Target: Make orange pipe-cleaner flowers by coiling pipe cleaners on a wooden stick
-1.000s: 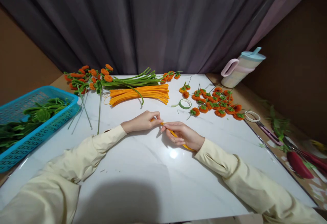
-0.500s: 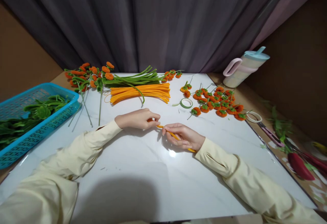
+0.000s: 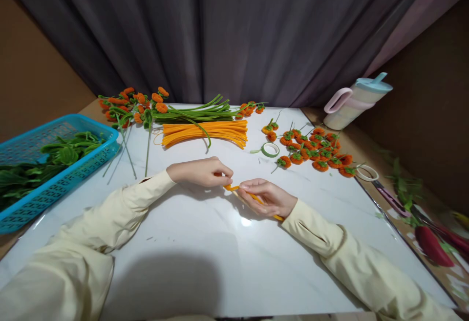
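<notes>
Between my hands runs an orange pipe cleaner [image 3: 254, 197], bent near its left end. My left hand [image 3: 201, 171] pinches that end with thumb and forefinger. Farther along, my right hand [image 3: 269, 197] has its fingers closed on the same pipe cleaner, whose tail sticks out below the palm near the wrist. Both hands are just above the white tabletop [image 3: 176, 262]. Beyond them lies a bundle of orange pipe cleaners [image 3: 205, 134], with green pipe cleaners [image 3: 205, 112] behind it and one green strand lying across it.
A blue basket [image 3: 91, 157] of green leaf pieces stands left. Orange flowers with stems [image 3: 141, 108] lie back left; several orange flower heads [image 3: 318, 147] lie right, near green tape [image 3: 270, 150]. A tumbler [image 3: 353, 103], a white tape roll [image 3: 367, 173] and red-handled pliers [image 3: 434, 246] are at right.
The pipe cleaner's left end now shows a sharper bend between my hands, which are slightly farther apart. The whole view has shifted a little.
</notes>
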`<state>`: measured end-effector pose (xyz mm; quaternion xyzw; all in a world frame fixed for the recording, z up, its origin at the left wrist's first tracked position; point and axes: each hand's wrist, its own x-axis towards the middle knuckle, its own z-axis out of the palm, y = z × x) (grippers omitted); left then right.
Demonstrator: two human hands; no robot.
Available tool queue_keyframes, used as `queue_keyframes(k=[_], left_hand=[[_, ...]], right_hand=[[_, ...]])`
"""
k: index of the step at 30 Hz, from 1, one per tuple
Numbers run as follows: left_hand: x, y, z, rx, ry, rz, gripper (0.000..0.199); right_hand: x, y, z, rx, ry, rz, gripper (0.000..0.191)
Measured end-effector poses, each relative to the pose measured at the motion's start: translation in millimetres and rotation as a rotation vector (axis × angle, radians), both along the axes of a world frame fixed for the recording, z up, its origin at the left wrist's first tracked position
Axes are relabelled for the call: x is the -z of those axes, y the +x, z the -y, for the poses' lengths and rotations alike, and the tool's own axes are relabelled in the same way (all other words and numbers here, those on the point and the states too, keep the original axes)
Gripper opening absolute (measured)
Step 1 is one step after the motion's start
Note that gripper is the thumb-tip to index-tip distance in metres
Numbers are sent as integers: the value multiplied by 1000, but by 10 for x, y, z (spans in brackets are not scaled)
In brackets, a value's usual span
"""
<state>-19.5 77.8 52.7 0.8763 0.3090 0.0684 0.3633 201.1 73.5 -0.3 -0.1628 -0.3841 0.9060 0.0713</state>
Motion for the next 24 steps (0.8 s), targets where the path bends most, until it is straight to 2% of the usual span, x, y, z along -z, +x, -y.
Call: queue_keyframes(k=[3,7,13,20,24], left_hand=[[7,17,11,-2,-62,48,35],[-3,31,46,-26,-123,93,32],[26,56,76,-116,-64,133,36],[60,63,74,-83,54,197,34],[56,65,77,-114,93,213,36]], right_hand=[[30,8,-15,-12,25,-30,17],[46,13,-17,16,20,-19,16],[6,-3,21,75,63,58,20],[28,-17,36,103,100,21,28],[18,-30,46,124,107,14,23]])
